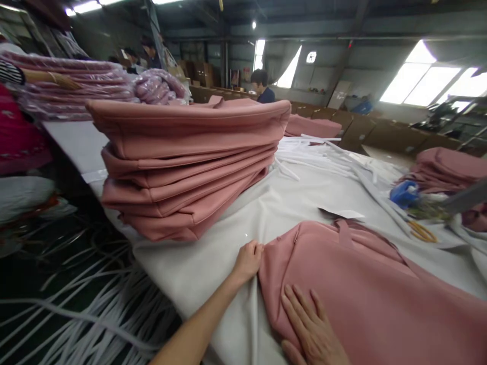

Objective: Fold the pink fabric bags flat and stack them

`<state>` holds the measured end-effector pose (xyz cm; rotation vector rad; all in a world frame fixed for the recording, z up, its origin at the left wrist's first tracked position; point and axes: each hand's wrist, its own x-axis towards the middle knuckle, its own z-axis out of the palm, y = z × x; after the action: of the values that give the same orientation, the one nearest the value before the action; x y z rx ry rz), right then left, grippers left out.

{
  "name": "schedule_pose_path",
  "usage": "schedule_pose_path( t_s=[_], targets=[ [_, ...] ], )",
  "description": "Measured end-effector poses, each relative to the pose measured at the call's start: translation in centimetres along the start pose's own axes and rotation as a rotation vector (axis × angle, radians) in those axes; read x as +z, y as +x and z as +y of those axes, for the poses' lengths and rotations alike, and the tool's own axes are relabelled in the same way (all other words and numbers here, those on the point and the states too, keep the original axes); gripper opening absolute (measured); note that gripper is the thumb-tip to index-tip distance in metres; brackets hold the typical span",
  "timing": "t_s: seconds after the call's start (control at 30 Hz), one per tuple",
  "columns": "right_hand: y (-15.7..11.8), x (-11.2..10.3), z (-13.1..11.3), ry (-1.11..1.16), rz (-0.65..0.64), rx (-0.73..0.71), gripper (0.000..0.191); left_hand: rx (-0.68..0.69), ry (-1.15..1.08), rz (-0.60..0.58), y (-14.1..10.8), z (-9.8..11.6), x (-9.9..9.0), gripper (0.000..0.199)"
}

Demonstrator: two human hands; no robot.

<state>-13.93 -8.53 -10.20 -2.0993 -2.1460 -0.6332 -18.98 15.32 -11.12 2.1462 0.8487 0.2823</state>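
The pink fabric piece [361, 294] lies flat on the white sheet [205, 274], just beside a tall stack of folded pink pieces [182, 167]. The right hand [314, 329] presses on it, fingers spread and released, while the left hand [248, 262] sits curled at its edge, though whether those fingers pinch anything cannot be told. Farther off, cardboard boxes [391, 133] stand along the wall, and plastic-wrapped pink bundles [76, 86] are piled to the left.

- A dark metal roof [289, 23] up high, with long white lights [87, 7]
- Grey walls [315, 66] all around
- Big bright windows [420, 76] on the right wall
- Brown cardboard boxes [380, 131] in a long row by the wall
- A pale floor [384, 156] near the boxes
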Motion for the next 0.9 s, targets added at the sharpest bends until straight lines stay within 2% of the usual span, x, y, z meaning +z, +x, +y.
schedule_pose_path(
  t_s=[0.1, 0.17, 0.23, 0.37, 0.47, 0.57, 0.63, 0.73, 0.77, 0.83, 0.9],
  targets=[
    [0.1, -0.3, 0.0, -0.003, 0.026, 0.001, 0.069, 0.042, 0.032, -0.034, 0.2, 0.8, -1.3, 0.029],
    [0.1, -0.4, 0.0, -0.001, 0.026, 0.009, 0.069, 0.099, 0.054, -0.061, -0.2, 1.6, -1.4, 0.043],
    [0.0, -0.5, -0.2, 0.006, 0.027, 0.025, 0.069, 0.132, 0.094, -0.072, -0.6, 2.3, -0.7, 0.057],
    [0.0, -0.4, -0.6, 0.035, 0.029, 0.072, 0.068, 0.075, 0.209, -0.008, -0.9, 2.6, 1.2, 0.049],
    [0.2, -0.5, -0.6, 0.1, -0.005, 0.134, 0.065, 0.085, 0.285, 0.034, -0.8, 3.0, 1.1, 0.045],
    [0.4, -0.9, -0.5, 0.245, -0.061, 0.207, 0.065, 0.19, 0.31, 0.099, -2.2, 4.7, 0.7, 0.043],
    [0.6, -1.5, -0.6, 0.353, -0.094, 0.254, 0.064, 0.359, 0.287, 0.072, -4.2, 5.5, 1.1, 0.045],
    [1.0, -2.8, -0.9, 0.422, -0.097, 0.303, 0.052, 0.743, 0.225, -0.112, -6.5, 4.4, 2.7, 0.052],
    [1.0, -3.2, -0.9, 0.418, -0.091, 0.3, 0.048, 0.788, 0.216, -0.118, -6.6, 3.5, 3.5, 0.055],
    [0.3, -3.9, -0.6, 0.395, -0.105, 0.229, 0.044, 0.742, 0.172, -0.081, -5.8, 1.4, 5.0, 0.057],
    [-1.6, -5.2, 0.3, 0.285, -0.088, 0.231, 0.043, 0.794, 0.243, -0.106, -4.2, -0.2, 6.4, 0.059]
  ],
)
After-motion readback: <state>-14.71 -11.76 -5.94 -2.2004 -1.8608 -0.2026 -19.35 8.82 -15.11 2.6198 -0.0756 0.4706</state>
